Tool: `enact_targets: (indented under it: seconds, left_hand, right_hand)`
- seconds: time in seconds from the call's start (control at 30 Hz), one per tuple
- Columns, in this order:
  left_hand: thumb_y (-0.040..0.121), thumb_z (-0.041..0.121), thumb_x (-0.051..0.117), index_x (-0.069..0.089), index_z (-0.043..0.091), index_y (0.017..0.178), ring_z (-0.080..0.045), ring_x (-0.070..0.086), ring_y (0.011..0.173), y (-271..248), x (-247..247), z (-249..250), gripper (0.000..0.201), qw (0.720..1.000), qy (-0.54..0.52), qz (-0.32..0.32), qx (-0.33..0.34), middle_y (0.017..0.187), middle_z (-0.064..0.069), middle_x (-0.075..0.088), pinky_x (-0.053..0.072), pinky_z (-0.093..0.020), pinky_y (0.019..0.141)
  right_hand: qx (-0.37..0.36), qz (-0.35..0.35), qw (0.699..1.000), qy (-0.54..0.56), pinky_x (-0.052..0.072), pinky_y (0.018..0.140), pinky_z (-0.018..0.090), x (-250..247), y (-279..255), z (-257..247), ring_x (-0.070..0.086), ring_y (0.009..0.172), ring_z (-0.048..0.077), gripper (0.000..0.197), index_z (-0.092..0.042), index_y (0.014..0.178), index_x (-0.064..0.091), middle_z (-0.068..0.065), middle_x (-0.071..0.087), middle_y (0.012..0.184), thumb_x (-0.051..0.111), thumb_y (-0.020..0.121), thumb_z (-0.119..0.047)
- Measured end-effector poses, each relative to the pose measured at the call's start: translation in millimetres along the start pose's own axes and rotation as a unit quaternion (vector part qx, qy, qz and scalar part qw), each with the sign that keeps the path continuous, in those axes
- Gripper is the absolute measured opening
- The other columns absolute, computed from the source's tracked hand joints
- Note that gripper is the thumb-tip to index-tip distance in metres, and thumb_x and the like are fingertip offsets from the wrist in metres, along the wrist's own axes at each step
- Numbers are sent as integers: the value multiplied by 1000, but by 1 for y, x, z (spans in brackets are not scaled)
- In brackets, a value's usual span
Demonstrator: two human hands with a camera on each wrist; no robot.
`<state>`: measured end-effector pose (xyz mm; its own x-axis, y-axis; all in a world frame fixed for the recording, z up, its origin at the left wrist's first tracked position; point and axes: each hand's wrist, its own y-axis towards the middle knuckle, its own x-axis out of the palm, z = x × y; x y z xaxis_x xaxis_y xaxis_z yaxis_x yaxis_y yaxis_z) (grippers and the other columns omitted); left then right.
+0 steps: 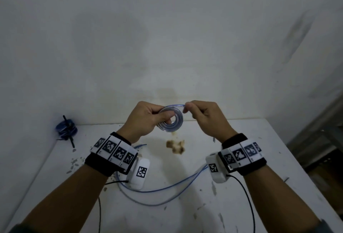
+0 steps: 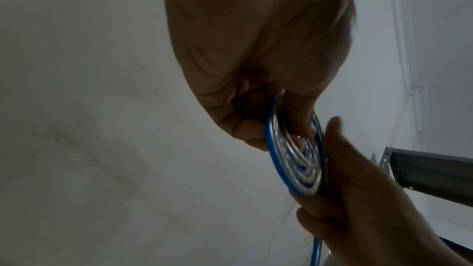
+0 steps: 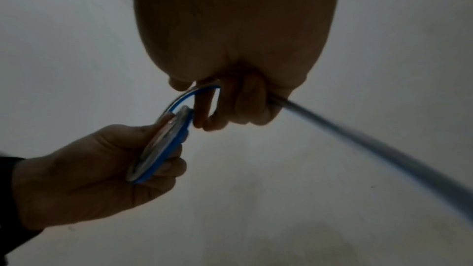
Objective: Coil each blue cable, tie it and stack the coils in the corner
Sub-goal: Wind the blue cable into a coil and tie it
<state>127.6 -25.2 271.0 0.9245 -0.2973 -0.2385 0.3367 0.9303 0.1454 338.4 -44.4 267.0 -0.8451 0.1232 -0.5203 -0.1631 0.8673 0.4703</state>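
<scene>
Far left, table (image 1: 241, 158) corner by wall: stack of tied dark-blue coils (image 1: 66, 127), black tie ends protruding. Centre, above table: flat spiral coil (image 1: 171, 119), blue-and-clear cable, several turns. Left hand (image 1: 146, 119) pinching coil, thumb across face, fingers behind. Right hand (image 1: 206, 116) pinching cable end at coil's top edge, remaining fingers curled. Loose cable (image 1: 157, 190) trailing below on table between forearms. Wristbands (image 1: 115, 151): black-and-white square markers, no legible writing.
</scene>
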Motion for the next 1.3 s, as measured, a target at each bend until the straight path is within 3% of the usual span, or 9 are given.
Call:
enact_targets:
  seconds: [0.07,0.17,0.4,0.57,0.77,0.83,0.97,1.13,1.3]
  left_hand:
    - [85,16,73,79,13,75,-11,62,65,-4,1,1,12,1000,13,-25,-7,69,-6,73,48,-26,70]
    - [85,21,74,78,9,71,-13,59,64,-8,2,-1,19,996,49,-68,-16,71,-13,73,45,-28,68]
    - [84,17,72,78,11,76,-12,64,65,-4,6,-5,11,999,-49,15,3,69,-4,73,51,-24,70]
    - [77,27,72,77,7,77,-19,64,74,7,31,-4,21,974,-206,98,4,77,-8,73,52,-32,79]
    - [82,30,68,76,2,90,-25,67,84,6,38,-10,31,966,-243,91,-11,90,-18,73,56,-39,79]
    - [81,30,68,76,2,88,-22,67,82,3,26,-13,30,972,-211,98,-6,86,-14,74,56,-37,85]
    - [87,18,69,76,11,77,-11,64,67,-8,3,-20,15,994,-81,76,14,71,-2,72,51,-23,71]
    - [86,14,73,79,15,83,-4,63,61,-10,0,-24,6,998,8,63,23,68,4,74,50,-19,65]
    - [86,11,74,79,8,87,-4,64,65,-3,8,-14,7,993,16,82,83,72,0,75,52,-20,67]
  right_hand:
    - [-1,4,1000,-17,37,57,31,-9,2,8,46,54,24,32,-25,73,66,11,54,57,52,98,-39]
    - [4,-3,1000,-31,32,54,22,-19,1,14,36,50,8,35,-22,70,65,10,48,54,53,98,-39]
    - [47,-16,998,34,36,58,17,2,-26,20,47,57,3,28,-17,83,71,-16,55,61,52,100,-27]
    - [99,117,970,188,36,53,16,61,-37,-2,40,57,2,27,-15,89,59,-9,47,66,40,106,-22]
    - [114,256,939,197,43,63,18,92,-29,-13,55,65,3,18,-11,98,64,-15,61,71,50,101,-21]
    - [128,230,938,228,41,58,20,83,-28,-10,50,58,3,14,-9,92,67,-12,61,66,58,99,-16]
    - [120,177,954,209,35,53,19,46,-18,4,42,51,4,25,-9,74,72,-9,54,53,61,97,-14]
    - [82,132,977,150,36,56,27,18,-18,9,44,58,15,22,-2,75,74,25,56,60,67,93,-13]
    - [99,122,976,148,37,57,16,34,-33,17,45,55,1,22,-13,81,73,-9,57,55,59,98,-12]
